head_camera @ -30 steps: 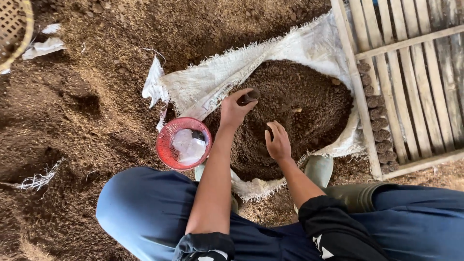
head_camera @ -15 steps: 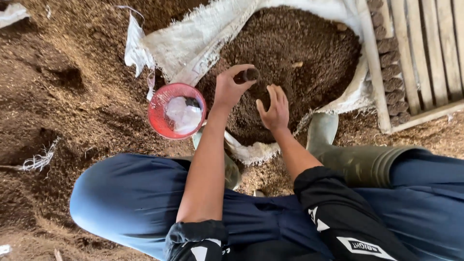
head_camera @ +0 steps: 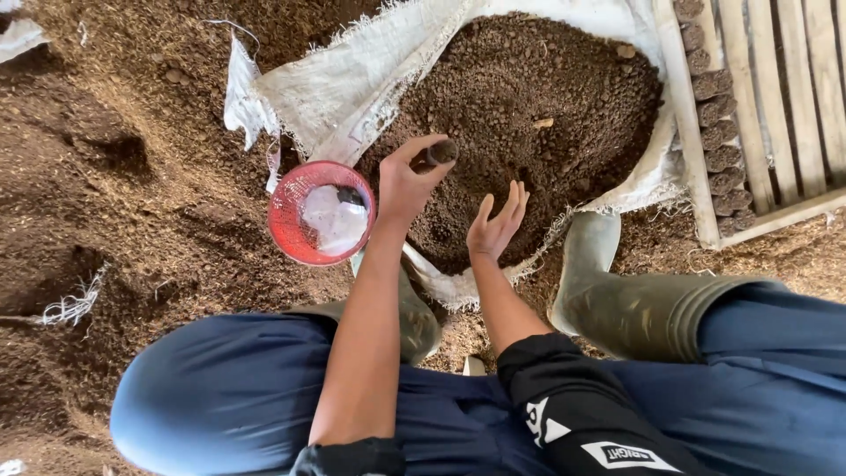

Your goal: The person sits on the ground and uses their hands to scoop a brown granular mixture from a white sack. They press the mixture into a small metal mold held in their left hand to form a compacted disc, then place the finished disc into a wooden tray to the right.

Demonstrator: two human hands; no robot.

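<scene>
My left hand (head_camera: 407, 181) pinches small dark pot (head_camera: 438, 154) over soil heap (head_camera: 538, 115); right hand (head_camera: 496, 225) open, empty. Loose pinch risks dropping pot, spilling fill.

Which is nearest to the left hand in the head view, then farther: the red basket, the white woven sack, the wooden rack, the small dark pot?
1. Small dark pot: pinched in the left hand at its fingertips.
2. Red basket: just beside the hand, on the ground.
3. White woven sack: spread under the soil, beyond the basket's top.
4. Wooden rack: far across the soil heap.
</scene>
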